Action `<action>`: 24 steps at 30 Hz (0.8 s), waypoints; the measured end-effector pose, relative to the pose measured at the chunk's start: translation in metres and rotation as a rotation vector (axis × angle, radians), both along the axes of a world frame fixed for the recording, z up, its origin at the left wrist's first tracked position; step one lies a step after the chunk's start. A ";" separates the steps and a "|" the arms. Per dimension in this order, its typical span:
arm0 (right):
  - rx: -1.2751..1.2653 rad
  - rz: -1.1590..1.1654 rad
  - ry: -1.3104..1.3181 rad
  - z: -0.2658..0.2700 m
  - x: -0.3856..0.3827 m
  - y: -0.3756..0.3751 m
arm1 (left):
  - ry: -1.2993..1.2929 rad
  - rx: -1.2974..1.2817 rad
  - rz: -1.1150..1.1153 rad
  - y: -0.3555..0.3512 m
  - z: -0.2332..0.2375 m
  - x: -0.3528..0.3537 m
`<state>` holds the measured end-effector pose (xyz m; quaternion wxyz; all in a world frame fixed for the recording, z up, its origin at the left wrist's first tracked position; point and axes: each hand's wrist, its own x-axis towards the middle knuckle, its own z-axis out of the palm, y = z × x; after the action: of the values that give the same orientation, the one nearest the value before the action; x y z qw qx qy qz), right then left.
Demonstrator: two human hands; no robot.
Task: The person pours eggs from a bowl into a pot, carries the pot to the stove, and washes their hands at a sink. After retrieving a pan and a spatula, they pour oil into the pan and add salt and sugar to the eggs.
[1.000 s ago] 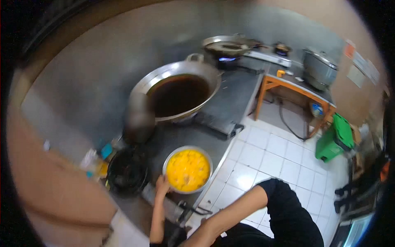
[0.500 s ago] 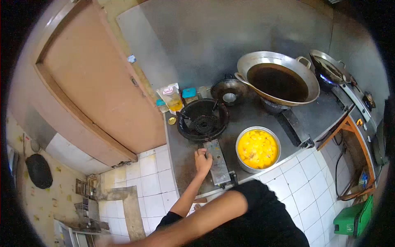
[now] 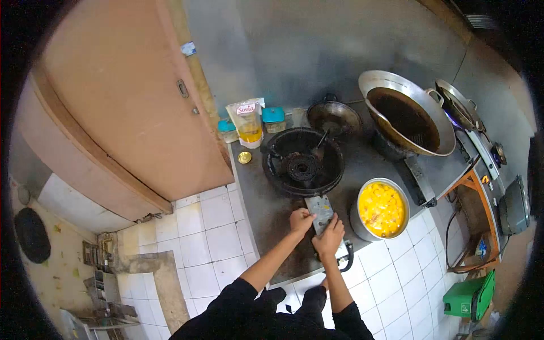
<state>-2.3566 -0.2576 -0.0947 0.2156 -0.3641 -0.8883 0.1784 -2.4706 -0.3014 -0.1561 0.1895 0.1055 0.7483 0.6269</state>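
In the head view a black single-burner gas stove (image 3: 276, 182) stands on the dark countertop, its flat metal arm (image 3: 321, 208) pointing towards me. My left hand (image 3: 302, 220) is closed at the left edge of that arm, fingertips pressed against it. On the opposite edge, my right hand (image 3: 330, 235) is closed round the arm, above a black bent hose or handle (image 3: 349, 258) at its near end. To the right of my right hand stands a metal pot (image 3: 358, 225) full of yellow pieces in liquid (image 3: 383, 209).
A large wok (image 3: 371, 82) of dark oil sits on another burner at right. Behind the stove are a small dark wok (image 3: 345, 116), an oil pouch (image 3: 247, 122), teal-lidded containers (image 3: 274, 115) and a gold lid (image 3: 244, 157). A green bin (image 3: 470, 296) stands on the tiled floor.
My right hand has come in from the lower left onto the stove's arm. My left hand remains at the arm's left side. The view has shifted and come closer.
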 end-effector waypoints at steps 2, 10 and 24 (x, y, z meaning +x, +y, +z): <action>-0.012 0.016 0.016 -0.006 0.000 0.001 | 0.051 -0.029 0.019 -0.003 -0.007 0.003; 0.067 0.027 0.058 -0.005 0.011 -0.022 | 0.098 -0.043 0.028 -0.028 0.003 0.019; -0.045 0.121 0.053 0.000 0.028 -0.033 | 0.187 -0.146 0.085 -0.056 0.001 0.040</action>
<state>-2.3286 -0.2906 -0.0943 0.2197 -0.3094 -0.8985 0.2205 -2.4304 -0.3571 -0.1550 0.0992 0.1177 0.8103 0.5655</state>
